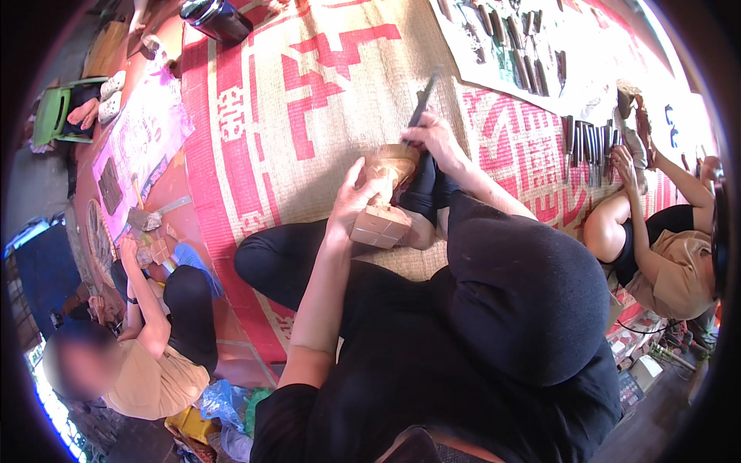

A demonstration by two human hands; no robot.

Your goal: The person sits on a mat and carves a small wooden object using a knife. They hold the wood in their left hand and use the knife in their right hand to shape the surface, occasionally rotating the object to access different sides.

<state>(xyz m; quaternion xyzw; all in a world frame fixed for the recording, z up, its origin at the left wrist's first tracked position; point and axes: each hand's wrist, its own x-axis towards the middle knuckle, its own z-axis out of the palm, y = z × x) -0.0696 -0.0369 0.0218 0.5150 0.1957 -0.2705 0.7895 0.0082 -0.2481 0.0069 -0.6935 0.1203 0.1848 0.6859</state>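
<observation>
My left hand (356, 202) is wrapped round a carved wooden piece (392, 171) with a rounded top and a square block base (380, 225). The piece tilts over my crossed legs, its base toward me. In my right hand (436, 144) is a slim, long dark tool (424, 96), slanting up and away from the fist. That hand is close beside the rounded top of the piece. The tool's outline is smeared, so its exact kind, and whether it touches the wood, cannot be made out.
A red and beige woven mat (309, 46) lies under me. Several hand tools (529, 46) rest on a white sheet at the far right, and a row of dark-handled tools (590, 150) lies nearer. Co-workers sit at left (158, 363) and right (671, 270). A dark canister (218, 19) stands far left.
</observation>
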